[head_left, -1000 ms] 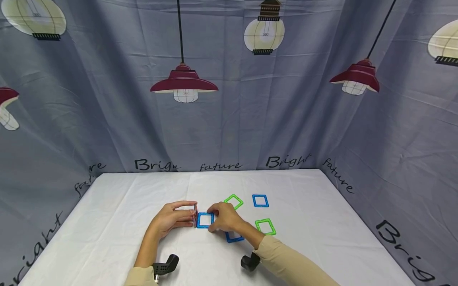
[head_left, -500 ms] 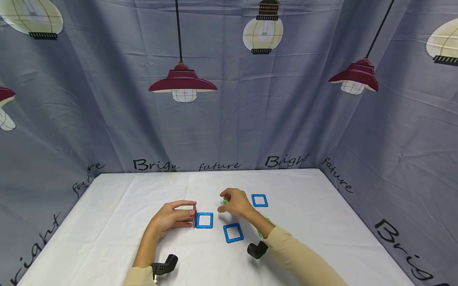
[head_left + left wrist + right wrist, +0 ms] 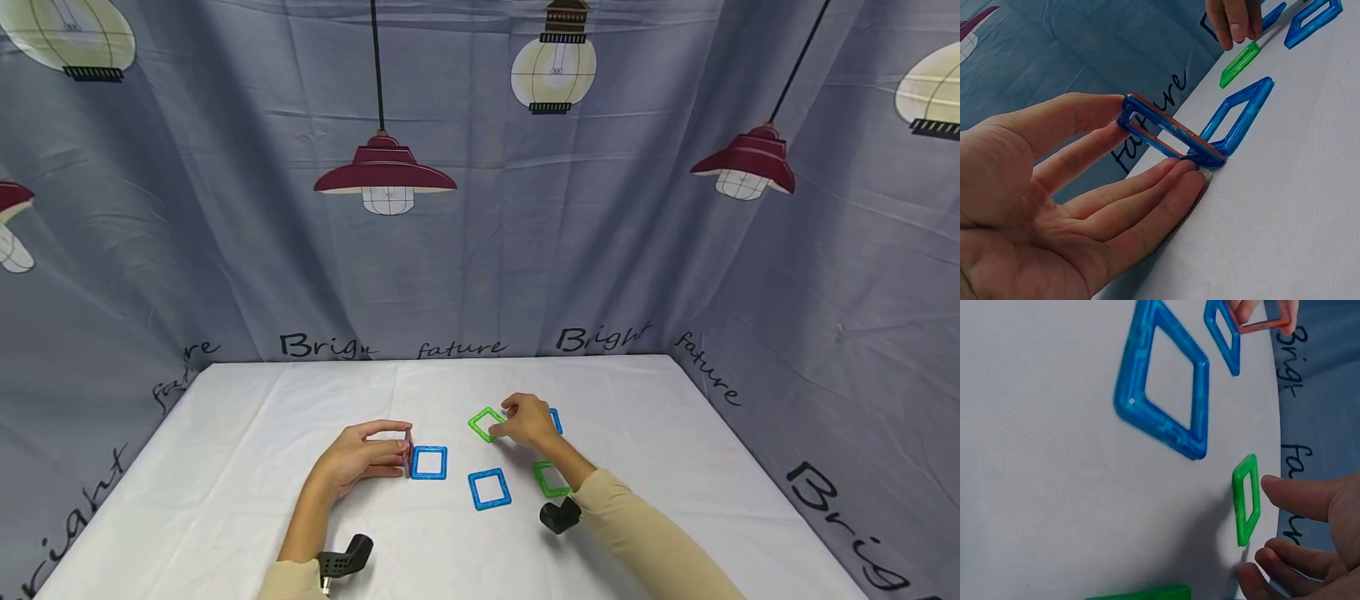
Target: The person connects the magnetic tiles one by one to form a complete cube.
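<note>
My left hand (image 3: 366,452) holds a red and blue pair of square magnetic tiles (image 3: 1200,145) standing upright on edge; the head view shows them edge-on. Against their foot lies a flat blue magnetic tile (image 3: 429,476). My right hand (image 3: 529,421) hovers with thumb and fingers apart at the right corner of a flat green magnetic tile (image 3: 477,428). In the right wrist view a gap shows between the right thumb (image 3: 1300,495) and that green tile (image 3: 1239,500). Behind the right hand, another blue tile (image 3: 557,421) is mostly covered.
A loose blue tile (image 3: 492,504) lies mid-table, nearer the front. Partly under the right forearm is a second green tile (image 3: 542,479). The white-covered table (image 3: 315,392) ends at a grey printed curtain (image 3: 480,275). Each wrist carries a black camera (image 3: 560,515).
My right hand has left the blue tile beside the upright pair and moved back and right, passing over the green tile. The left hand keeps its place.
</note>
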A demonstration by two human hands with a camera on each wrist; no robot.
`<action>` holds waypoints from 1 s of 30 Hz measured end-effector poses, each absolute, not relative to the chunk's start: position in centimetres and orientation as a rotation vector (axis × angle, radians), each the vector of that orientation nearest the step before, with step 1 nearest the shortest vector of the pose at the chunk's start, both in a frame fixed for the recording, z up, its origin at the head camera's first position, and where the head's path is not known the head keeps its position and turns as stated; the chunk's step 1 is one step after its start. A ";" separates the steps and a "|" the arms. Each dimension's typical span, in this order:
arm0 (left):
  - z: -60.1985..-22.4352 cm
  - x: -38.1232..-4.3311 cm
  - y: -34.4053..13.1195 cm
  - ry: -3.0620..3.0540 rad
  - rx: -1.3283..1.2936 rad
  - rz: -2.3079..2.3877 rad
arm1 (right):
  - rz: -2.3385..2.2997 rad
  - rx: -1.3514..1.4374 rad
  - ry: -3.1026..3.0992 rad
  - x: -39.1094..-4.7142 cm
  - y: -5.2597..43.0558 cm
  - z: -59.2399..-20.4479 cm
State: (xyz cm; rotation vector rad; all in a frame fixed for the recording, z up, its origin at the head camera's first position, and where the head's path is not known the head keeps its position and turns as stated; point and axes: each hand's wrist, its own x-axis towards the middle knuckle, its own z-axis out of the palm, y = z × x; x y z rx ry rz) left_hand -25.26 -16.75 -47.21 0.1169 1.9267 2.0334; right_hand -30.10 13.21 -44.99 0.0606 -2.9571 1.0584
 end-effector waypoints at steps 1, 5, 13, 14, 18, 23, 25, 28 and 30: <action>-47.2 -25.3 -16.8 1.927 0.112 2.034 | 1.046 0.068 -2.962 -30.1 13.3 -45.1; -47.2 -25.2 -16.9 1.927 0.099 2.035 | 1.025 0.085 -2.967 -30.1 13.2 -45.5; -46.9 -25.3 -17.0 1.931 0.110 2.023 | 1.001 0.066 -2.964 -30.1 12.6 -46.0; -46.9 -25.3 -17.0 1.932 0.111 2.021 | 1.003 0.063 -2.964 -30.1 12.5 -46.0; -47.1 -25.3 -16.9 1.932 0.124 2.020 | 1.005 0.051 -2.964 -30.1 12.3 -46.0; -47.2 -25.4 -16.9 1.924 0.127 2.025 | 0.997 0.030 -2.973 -30.3 12.1 -46.0; -47.2 -25.4 -16.9 1.924 0.119 2.025 | 1.009 0.037 -2.969 -30.3 11.9 -46.0; -47.2 -25.5 -16.9 1.923 0.116 2.027 | 1.038 0.076 -2.949 -30.4 11.6 -46.1; -47.2 -25.5 -16.9 1.920 0.119 2.027 | 1.049 0.098 -2.945 -30.6 11.3 -46.2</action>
